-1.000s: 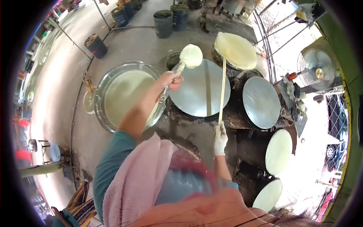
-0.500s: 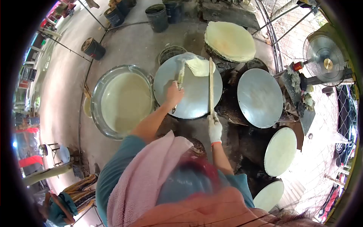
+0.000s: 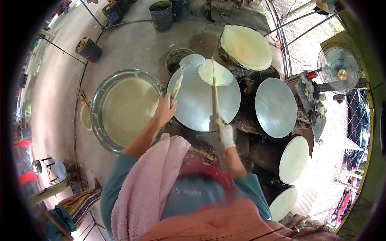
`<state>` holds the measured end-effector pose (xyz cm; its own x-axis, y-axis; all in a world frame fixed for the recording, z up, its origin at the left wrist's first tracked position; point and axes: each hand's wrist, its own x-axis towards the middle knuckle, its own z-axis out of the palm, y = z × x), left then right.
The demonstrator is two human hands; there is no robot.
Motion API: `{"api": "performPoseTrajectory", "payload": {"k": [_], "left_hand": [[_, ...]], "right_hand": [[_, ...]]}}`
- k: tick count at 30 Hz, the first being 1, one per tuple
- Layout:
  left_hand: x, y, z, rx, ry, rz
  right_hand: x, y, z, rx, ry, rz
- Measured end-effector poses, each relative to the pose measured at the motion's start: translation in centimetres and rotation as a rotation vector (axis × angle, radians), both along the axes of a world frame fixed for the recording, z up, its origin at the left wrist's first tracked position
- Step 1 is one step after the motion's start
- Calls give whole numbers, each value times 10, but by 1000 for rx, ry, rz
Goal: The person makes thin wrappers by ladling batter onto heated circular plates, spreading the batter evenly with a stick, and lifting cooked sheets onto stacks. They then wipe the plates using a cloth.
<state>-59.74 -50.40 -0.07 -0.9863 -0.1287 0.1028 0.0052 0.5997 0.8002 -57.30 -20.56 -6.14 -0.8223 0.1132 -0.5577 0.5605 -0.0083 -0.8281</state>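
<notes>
My bare left hand [image 3: 164, 110] is closed around the handle of a ladle [image 3: 192, 61]. The ladle's round bowl hangs over the far left edge of a large round metal griddle [image 3: 193, 108]. My right hand [image 3: 226, 134], in a white glove, grips a long thin wooden stick [image 3: 216, 96] at its near end. The stick reaches across the griddle, its far part over a rounded patch of pale batter [image 3: 223, 77] near the far edge. Left of the griddle stands a wide metal basin [image 3: 95, 112] with pale batter [image 3: 128, 114] in it.
A second bare griddle [image 3: 276, 107] is on the right, with two pale-covered discs [image 3: 294, 159] nearer me. Pale round sheets [image 3: 246, 47] are stacked at the far right. A bucket [image 3: 173, 60] stands behind the griddle, a fan [image 3: 341, 70] at right, more buckets [image 3: 161, 16] farther off.
The ladle has moved left, away from the batter, with my left hand lower and left. The batter has become a wider, rounder patch, and the stick now lies across it.
</notes>
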Motion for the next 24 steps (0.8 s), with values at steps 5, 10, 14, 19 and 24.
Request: {"api": "performPoseTrajectory", "payload": {"k": [5,10,14,19,24], "left_hand": [[23,-13,12,59,97,117],[22,-15,6,182,-39,188],[48,-18,-8,242,-20,297],[76,5,-5,466,-218,428],[93,39,30,633,-185,479]], "right_hand": [[-7,62,-31,-148,104,-79],[-24,32,20,10,-103,286],[-47,118,-16,-381,146,112],[-93,90,-1,-26,-179,584],[-113,134,-13,-332,-42,454]]}}
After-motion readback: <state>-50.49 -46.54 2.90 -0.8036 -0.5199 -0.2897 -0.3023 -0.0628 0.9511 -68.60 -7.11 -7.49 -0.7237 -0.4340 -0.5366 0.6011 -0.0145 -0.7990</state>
